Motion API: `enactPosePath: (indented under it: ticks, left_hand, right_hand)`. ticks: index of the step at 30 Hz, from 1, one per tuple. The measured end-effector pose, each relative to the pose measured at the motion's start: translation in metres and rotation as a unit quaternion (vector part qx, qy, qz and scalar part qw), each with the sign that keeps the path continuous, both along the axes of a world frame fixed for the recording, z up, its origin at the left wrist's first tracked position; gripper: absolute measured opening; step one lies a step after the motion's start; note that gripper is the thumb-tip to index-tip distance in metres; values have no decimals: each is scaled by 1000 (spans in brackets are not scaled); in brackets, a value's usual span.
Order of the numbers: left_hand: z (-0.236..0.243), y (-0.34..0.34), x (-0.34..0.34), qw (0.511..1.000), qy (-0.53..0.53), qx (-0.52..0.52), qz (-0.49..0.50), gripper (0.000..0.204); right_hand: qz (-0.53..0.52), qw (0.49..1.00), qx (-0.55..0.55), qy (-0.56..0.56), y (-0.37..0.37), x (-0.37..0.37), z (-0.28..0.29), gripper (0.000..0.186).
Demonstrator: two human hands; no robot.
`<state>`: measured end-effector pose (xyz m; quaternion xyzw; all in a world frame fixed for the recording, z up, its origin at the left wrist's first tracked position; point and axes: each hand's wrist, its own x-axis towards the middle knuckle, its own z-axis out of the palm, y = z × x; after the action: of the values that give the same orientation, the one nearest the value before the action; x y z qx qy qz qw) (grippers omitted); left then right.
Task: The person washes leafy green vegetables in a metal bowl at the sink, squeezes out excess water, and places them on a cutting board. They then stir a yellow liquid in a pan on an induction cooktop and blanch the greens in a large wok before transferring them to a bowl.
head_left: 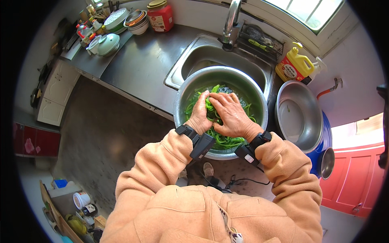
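Observation:
A large metal basin (181, 109) holds water and leafy green vegetables (225, 141) in front of the sink (176, 69). My left hand (199, 112) is among the greens at the basin's left-middle, fingers bent round some stems. My right hand (231, 112) lies over the greens beside it, its fingers curled onto them and their tips close to the left hand. Both wrists carry black straps with devices. A metal faucet (233, 20) rises behind the basin.
A second metal bowl (298, 137), blue basin (326, 133), small bowl (327, 162) and yellow jug (291, 65) stand at right. A steel counter (137, 69) carries stacked dishes (117, 22) and a red jar (160, 18). Cluttered shelving (56, 210) is lower left, a red door (352, 178) right.

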<state>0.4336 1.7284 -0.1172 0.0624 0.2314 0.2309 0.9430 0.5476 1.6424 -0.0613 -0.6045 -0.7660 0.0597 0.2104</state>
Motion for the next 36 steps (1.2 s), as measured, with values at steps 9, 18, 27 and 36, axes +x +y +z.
enactPosePath:
  ticks: [9, 18, 27, 36]
  left_hand:
    - [3, 1, 8, 998, -61, 17, 5, 40]
    - [17, -29, 8, 999, 1, 46, -24, 45]
    - [-4, -27, -7, 995, -69, 30, -59, 36]
    - [-32, -35, -10, 998, 28, 17, -46, 29]
  right_hand:
    - [-271, 393, -107, 872, -20, -7, -21, 68]
    - [-167, 929, 135, 303, 3, 0, -29, 48]
    - [-58, 966, 210, 137, -11, -12, -24, 37]
    - [-128, 951, 196, 200, -1, -23, -45, 28]
